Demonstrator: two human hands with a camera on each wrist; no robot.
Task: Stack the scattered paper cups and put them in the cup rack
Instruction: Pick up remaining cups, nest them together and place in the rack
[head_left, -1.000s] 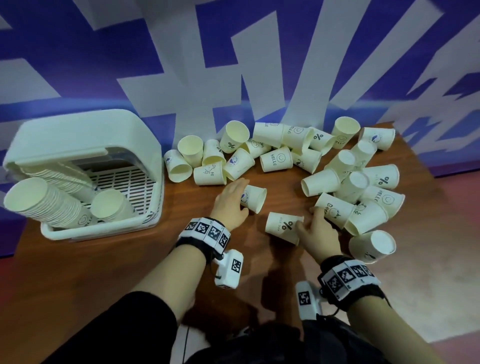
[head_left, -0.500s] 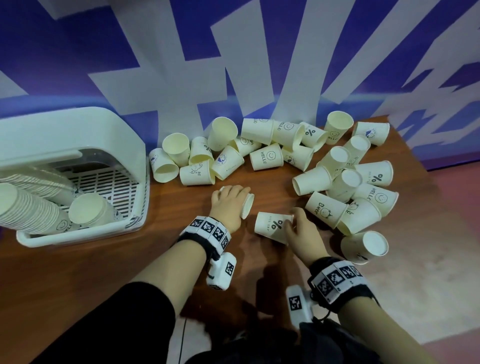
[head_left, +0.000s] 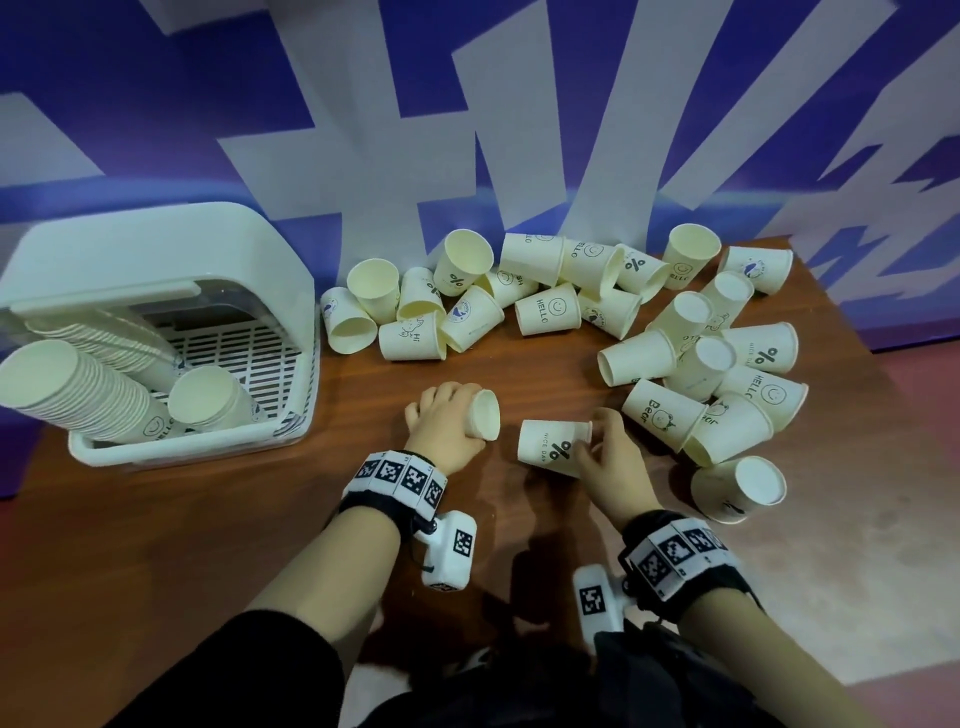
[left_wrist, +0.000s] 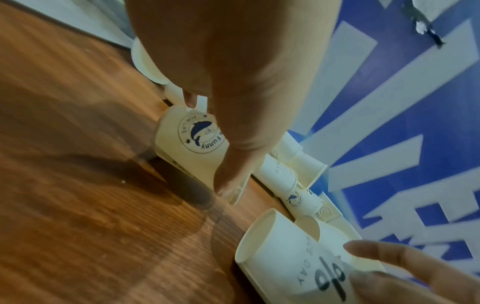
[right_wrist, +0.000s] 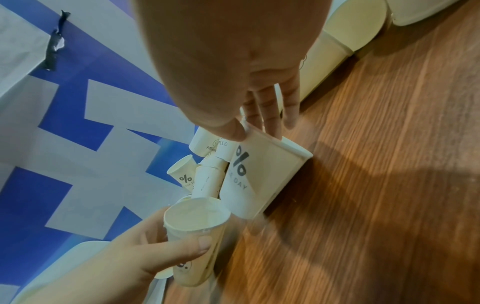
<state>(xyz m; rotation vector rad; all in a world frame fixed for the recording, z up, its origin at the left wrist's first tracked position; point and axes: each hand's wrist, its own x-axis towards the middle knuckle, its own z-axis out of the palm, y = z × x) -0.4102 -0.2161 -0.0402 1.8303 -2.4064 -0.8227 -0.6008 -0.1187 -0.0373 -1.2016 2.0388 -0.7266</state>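
My left hand (head_left: 453, 415) grips a small paper cup with a dolphin logo (head_left: 483, 422), held sideways with its base facing right. The left wrist view shows that dolphin cup (left_wrist: 192, 144) under my thumb, just above the wood. My right hand (head_left: 595, 441) pinches the base end of a "%" NICE DAY cup (head_left: 549, 448), which lies on its side with its mouth toward the dolphin cup. A short gap separates the two cups. In the right wrist view the "%" cup (right_wrist: 259, 174) rests on the table and the dolphin cup's base (right_wrist: 194, 220) faces the camera. The white cup rack (head_left: 166, 270) stands at the left.
The rack holds long stacks of cups (head_left: 88, 395) and a short one (head_left: 208, 397). Several loose cups lie along the wall (head_left: 545, 306) and in a pile at the right (head_left: 727, 395). One cup (head_left: 737, 488) lies near the table's right edge. The table (head_left: 156, 545) is brown wood.
My left hand has closed further round the dolphin cup and drawn it back toward me. My right hand has kept its hold on the "%" cup; the gap between the cups stays small.
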